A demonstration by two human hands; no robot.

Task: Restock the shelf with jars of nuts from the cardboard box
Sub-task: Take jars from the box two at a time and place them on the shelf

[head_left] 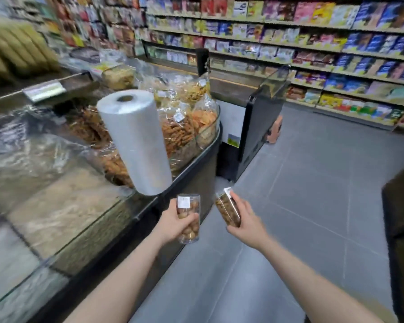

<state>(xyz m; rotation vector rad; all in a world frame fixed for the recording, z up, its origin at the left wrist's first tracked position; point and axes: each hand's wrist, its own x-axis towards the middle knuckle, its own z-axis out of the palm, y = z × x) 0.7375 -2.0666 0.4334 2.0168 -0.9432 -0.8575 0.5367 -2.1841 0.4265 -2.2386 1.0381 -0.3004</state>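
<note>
A: Looking big to small: glass counter (63, 213) fills frame left, its dark edge just beside the left hand (175, 222).

B: Hands?

A: Left grips an upright nut jar (189, 219) lower centre; right hand (244, 220) holds a tilted jar (228, 210).

B: Risk?

A: Plastic bag roll (135, 141) overhangs above the left jar, could get bumped. Blurry, prob. mid-stride. Floor (313, 183) right of centre is open; box not in view.

Glass-topped counter (84, 231): plastic bag roll (135, 143), bagged snacks (184, 117) on it.
</note>
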